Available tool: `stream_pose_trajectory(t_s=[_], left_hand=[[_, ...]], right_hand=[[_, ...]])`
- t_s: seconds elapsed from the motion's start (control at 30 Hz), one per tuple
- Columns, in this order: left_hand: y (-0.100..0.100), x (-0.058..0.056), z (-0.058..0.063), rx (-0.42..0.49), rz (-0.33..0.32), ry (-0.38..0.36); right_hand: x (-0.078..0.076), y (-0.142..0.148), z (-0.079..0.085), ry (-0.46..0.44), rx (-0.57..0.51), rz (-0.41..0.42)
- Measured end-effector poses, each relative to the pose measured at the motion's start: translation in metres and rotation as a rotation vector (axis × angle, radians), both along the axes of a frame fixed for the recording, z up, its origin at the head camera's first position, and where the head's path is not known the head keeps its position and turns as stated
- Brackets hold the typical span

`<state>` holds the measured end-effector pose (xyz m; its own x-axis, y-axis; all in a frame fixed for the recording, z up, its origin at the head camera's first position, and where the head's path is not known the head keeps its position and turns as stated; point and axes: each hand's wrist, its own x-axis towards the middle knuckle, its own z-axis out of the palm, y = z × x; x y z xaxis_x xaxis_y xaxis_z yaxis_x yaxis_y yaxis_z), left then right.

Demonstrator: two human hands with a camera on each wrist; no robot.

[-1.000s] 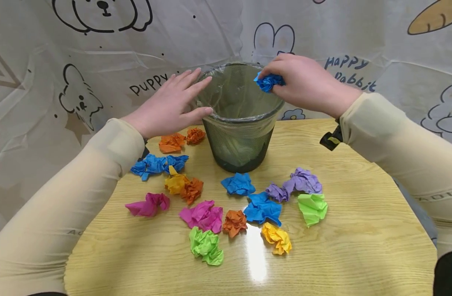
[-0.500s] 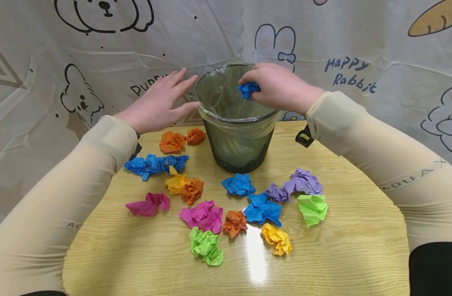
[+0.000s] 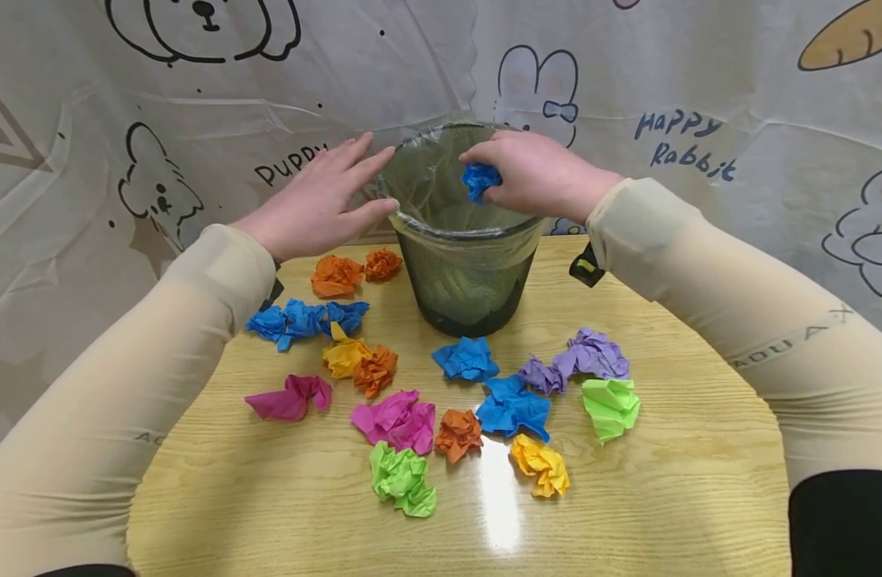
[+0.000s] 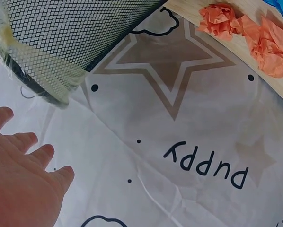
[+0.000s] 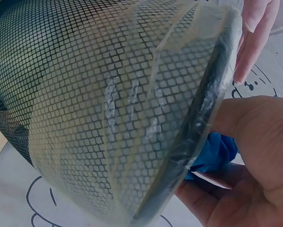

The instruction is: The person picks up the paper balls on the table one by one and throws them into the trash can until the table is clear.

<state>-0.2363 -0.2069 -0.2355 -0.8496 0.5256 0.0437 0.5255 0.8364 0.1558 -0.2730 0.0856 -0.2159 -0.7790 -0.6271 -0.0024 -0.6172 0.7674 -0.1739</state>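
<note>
My right hand (image 3: pixel 538 170) pinches a crumpled blue paper ball (image 3: pixel 479 183) over the mouth of a black mesh wastebasket (image 3: pixel 464 276) lined with a clear plastic bag. In the right wrist view, the basket's rim (image 5: pixel 198 116) partly covers the blue paper ball (image 5: pixel 215 152) between thumb and fingers. My left hand (image 3: pixel 325 196) is spread with straight fingers at the basket's left rim, holding nothing. The left wrist view shows that left hand (image 4: pixel 25 182) apart from the bagged rim.
Crumpled papers lie across the wooden table (image 3: pixel 282 497): orange (image 3: pixel 336 276), blue (image 3: pixel 304 319), pink (image 3: pixel 396 421), green (image 3: pixel 402 481), yellow (image 3: pixel 540 465) and purple (image 3: pixel 592 353). A patterned cloth (image 3: pixel 304 80) hangs behind the basket.
My right hand has carried the blue paper ball leftward from the basket's right rim to over its opening. My left hand has drawn slightly left from the rim.
</note>
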Motion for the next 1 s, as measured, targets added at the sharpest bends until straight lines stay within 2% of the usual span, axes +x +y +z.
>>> stream_pose_trajectory(t_s=[0.3,1.0], left_hand=[[0.0021,-0.0006,-0.0018,-0.008,-0.011,0.002],[0.0009,0.0021,-0.0031,-0.003,-0.004,-0.022]], right_hand=[[0.0,-0.0028,0.0021,-0.049,0.045,-0.048],[0.0039,-0.0003,0.0035,0.0,0.034,-0.011]])
